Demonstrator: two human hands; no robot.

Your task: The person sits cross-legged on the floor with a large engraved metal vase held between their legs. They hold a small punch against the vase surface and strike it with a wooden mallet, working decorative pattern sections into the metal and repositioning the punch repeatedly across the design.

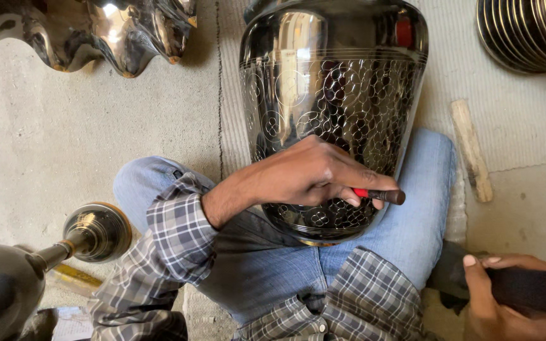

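A: Nearest the camera, what does the right hand (pixel 507 297) have?

B: It sits at the lower right, fingers wrapped round a dark, flat, strap-like bar (pixel 532 289) that runs out of view. What the bar is, I cannot tell.

A: And the left hand (pixel 314 173)?

B: It reaches across from a grey checked shirt sleeve (pixel 178 233), its fingers pinched tight on a slim engraving tool with a red and dark handle (pixel 380 195). The hand rests against the tall dark polished metal vase patterned with engraved circles (pixel 333 95).

A: Where is that vase?

B: It lies on the lap, its narrow base propped on the blue jeans (pixel 406 233) and its wide body pointing away over a pale ribbed mat (pixel 513 107).

A: And around it?

B: Left, a dark metal piece with a brass-rimmed round foot (pixel 96 232) on the concrete floor. Right, a pale wooden stick (pixel 471 150). Farther off, a wavy-edged shiny metal bowl (pixel 96 31) at top left and a stack of dark round plates (pixel 529 31) at top right.
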